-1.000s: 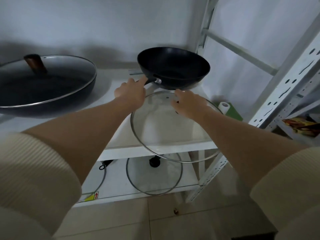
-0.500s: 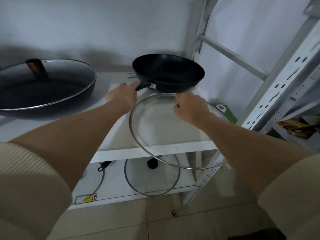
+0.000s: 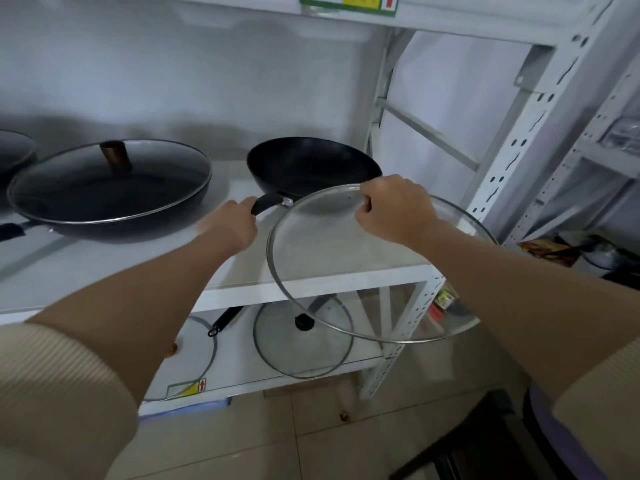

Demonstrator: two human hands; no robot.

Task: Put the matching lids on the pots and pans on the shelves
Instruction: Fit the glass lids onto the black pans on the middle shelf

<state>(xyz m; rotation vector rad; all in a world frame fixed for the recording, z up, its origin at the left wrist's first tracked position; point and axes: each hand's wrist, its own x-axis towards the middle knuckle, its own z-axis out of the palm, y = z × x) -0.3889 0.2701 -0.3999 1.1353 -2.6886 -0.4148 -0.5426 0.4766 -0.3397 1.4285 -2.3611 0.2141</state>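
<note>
The right hand [image 3: 391,209] is closed on the far rim of a large glass lid [image 3: 332,258], fingers curled over its thin metal band; the lid hangs tilted in the air, its near edge jutting out past the front lip of the white shelf [image 3: 294,289] and its far edge just in front of the open black wok [image 3: 311,164]; the left hand [image 3: 230,225] is wrapped round the wok's black handle [image 3: 266,204], which points toward the shelf front.

The wok is round, deep and matte dark, uncovered, set near the right end of the shelf close to the perforated white upright [image 3: 512,161]; bare shelf surface lies between it and the wide frying pan [image 3: 107,192] to the left, which already carries a clear glass lid with a brown knob [image 3: 116,155]; the two pans stand apart.

On the lower shelf [image 3: 242,375] a smaller glass lid with a black knob [image 3: 303,341] lies flat, seen partly through the held lid; beside it the rim of another glass lid [image 3: 204,344] shows behind the left forearm, and a black handle [image 3: 225,320] hangs down from under the upper shelf edge; the floor below is pale tile [image 3: 263,441].
</note>
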